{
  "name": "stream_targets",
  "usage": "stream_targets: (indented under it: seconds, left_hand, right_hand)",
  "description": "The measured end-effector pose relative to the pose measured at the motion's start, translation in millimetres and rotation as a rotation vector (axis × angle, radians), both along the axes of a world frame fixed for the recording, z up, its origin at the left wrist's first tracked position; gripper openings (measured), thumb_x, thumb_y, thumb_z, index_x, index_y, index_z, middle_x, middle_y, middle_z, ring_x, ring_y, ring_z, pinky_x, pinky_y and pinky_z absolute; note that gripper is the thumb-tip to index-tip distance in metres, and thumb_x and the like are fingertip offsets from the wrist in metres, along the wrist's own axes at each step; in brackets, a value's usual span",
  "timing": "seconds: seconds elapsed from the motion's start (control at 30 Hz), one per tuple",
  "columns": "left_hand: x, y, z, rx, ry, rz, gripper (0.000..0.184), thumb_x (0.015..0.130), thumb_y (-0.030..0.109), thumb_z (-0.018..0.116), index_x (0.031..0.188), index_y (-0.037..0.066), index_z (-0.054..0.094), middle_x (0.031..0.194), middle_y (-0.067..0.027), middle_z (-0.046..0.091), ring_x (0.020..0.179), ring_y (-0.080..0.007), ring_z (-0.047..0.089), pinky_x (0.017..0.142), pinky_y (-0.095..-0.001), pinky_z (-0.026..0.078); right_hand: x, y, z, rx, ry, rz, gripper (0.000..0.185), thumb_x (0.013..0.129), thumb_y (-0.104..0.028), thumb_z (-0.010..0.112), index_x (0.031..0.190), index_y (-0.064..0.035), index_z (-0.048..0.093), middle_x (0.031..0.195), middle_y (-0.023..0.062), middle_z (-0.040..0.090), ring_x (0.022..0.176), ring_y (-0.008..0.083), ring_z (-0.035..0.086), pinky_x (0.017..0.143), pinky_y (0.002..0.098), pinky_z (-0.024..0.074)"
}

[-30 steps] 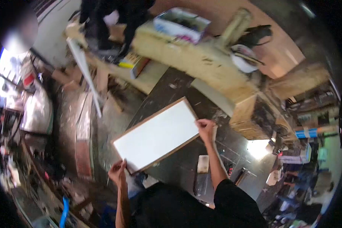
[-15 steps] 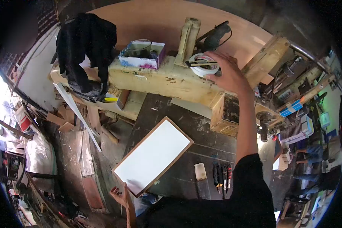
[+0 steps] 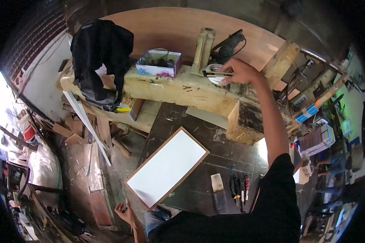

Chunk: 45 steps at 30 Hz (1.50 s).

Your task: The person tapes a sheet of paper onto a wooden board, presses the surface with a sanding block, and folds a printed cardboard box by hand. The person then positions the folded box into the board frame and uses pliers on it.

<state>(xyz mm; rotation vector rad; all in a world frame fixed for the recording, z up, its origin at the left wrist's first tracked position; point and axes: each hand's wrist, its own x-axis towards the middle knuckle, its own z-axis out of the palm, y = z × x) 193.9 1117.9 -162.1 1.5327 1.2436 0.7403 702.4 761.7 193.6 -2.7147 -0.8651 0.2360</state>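
My right hand [image 3: 241,72] reaches over the cream-coloured machine beam, its fingers closed on one end of a dark, slim utility knife [image 3: 217,74]. Just behind the knife, a white roll of tape [image 3: 214,79] lies on the beam, partly covered by the knife and my fingers. Below, a white rectangular panel with a thin brown wooden edge [image 3: 168,168] rests at a slant on the dark work surface [image 3: 194,182]. My left hand [image 3: 125,212] is held palm up with fingers apart near the panel's lower left corner, and it holds nothing.
Pliers [image 3: 235,186] and a red-handled tool [image 3: 246,184] lie right of the panel, beside a pale-ended block [image 3: 217,184]. On the beam [image 3: 178,91] stand a small box with a glass [image 3: 159,67] and a black cloth bag [image 3: 99,60]. An upright post [image 3: 202,50] rises between them and the tape.
My right hand has moved from gripping around the tape roll to holding the utility knife, lifted slightly off the roll. The view has shifted a little. My left hand stays near the panel corner.
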Motion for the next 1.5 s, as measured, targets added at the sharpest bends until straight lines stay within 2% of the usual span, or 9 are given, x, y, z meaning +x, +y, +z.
stream_targets:
  seconds: [0.5,0.57,0.97,1.03,1.17,1.3,1.4,1.43,1.5]
  left_hand:
    - [87,-38,56,0.136,-0.140,-0.263,0.046,0.088,0.034,0.079,0.114,0.006,0.053,0.106,-0.0081,0.051,0.088,-0.0165,0.049,0.074,-0.0337,0.042]
    - [105,-51,75,0.192,-0.099,-0.276,0.046,0.088,0.033,0.079,0.115,0.006,0.054,0.107,-0.0076,0.053,0.094,-0.0168,0.051,0.075,-0.0333,0.041]
    - [224,-158,185,0.536,-0.335,-1.069,0.044,0.077,0.002,0.080,0.115,0.005,0.057,0.113,-0.0125,0.064,0.091,-0.0234,0.064,0.072,-0.0348,0.051]
    - [247,-197,209,0.650,-0.414,-1.212,0.052,0.075,0.007,0.084,0.120,0.005,0.059,0.114,-0.0154,0.064,0.094,-0.0304,0.064,0.073,-0.0376,0.052]
    - [279,-261,246,0.800,-0.566,-1.381,0.065,0.075,0.009,0.084,0.133,0.008,0.056,0.126,-0.0140,0.062,0.112,-0.0342,0.057,0.103,-0.0449,0.043]
    - [308,-278,244,1.030,-0.564,-1.482,0.053,0.078,0.006,0.080,0.128,0.009,0.063,0.122,-0.0100,0.065,0.111,-0.0323,0.058,0.101,-0.0444,0.044]
    - [317,-273,253,1.093,-0.606,-1.513,0.036,0.082,-0.002,0.072,0.117,0.008,0.071,0.106,-0.0059,0.068,0.102,-0.0239,0.060,0.091,-0.0370,0.049]
    - [309,-274,255,1.092,-0.594,-1.516,0.036,0.082,-0.002,0.072,0.117,0.008,0.071,0.106,-0.0059,0.068,0.102,-0.0239,0.060,0.091,-0.0370,0.049]
    - [288,-274,260,0.291,-0.535,-1.372,0.036,0.085,-0.005,0.069,0.119,0.009,0.071,0.105,-0.0060,0.067,0.088,-0.0167,0.058,0.079,-0.0294,0.048]
  right_hand:
    - [-30,-16,9,0.315,-0.358,-0.139,0.050,0.060,-0.028,0.095,0.099,-0.0016,0.078,0.093,0.0167,0.075,0.084,0.0268,0.072,0.079,0.0405,0.0554]
    - [-40,-29,18,0.418,-0.484,-0.106,0.048,0.058,-0.036,0.095,0.097,-0.0118,0.080,0.081,0.0154,0.074,0.073,0.0286,0.070,0.072,0.0415,0.0540]
    - [-181,-111,-45,0.081,-0.378,-0.203,0.028,0.071,-0.037,0.084,0.086,-0.0137,0.080,0.077,0.0155,0.069,0.079,0.0353,0.066,0.079,0.0468,0.0489]
    - [-179,-121,-43,0.256,-0.301,-0.192,0.024,0.072,-0.027,0.084,0.087,-0.0108,0.074,0.091,0.0152,0.070,0.091,0.0336,0.067,0.081,0.0460,0.0512]
    - [-185,-161,9,0.608,-0.428,-0.547,0.014,0.085,-0.015,0.073,0.093,-0.0041,0.076,0.082,0.0161,0.072,0.073,0.0308,0.069,0.068,0.0413,0.0525]
    - [-136,-220,-45,0.953,-0.576,-0.596,0.023,0.085,-0.007,0.072,0.104,0.0072,0.071,0.102,0.0209,0.070,0.072,0.0247,0.069,0.061,0.0375,0.0503]
    - [-112,-223,-78,-0.139,-1.293,-0.356,0.028,0.080,0.000,0.065,0.107,0.0054,0.060,0.086,0.0212,0.067,0.080,0.0373,0.067,0.068,0.0464,0.0531]
    - [-107,-216,-81,-0.061,-1.125,-0.481,0.029,0.078,0.002,0.064,0.106,0.0049,0.059,0.083,0.0217,0.065,0.081,0.0389,0.066,0.069,0.0486,0.0529]
    - [-109,-205,-79,0.030,-0.938,-0.581,0.030,0.076,0.004,0.062,0.105,0.0044,0.057,0.080,0.0222,0.063,0.082,0.0405,0.065,0.069,0.0508,0.0528]
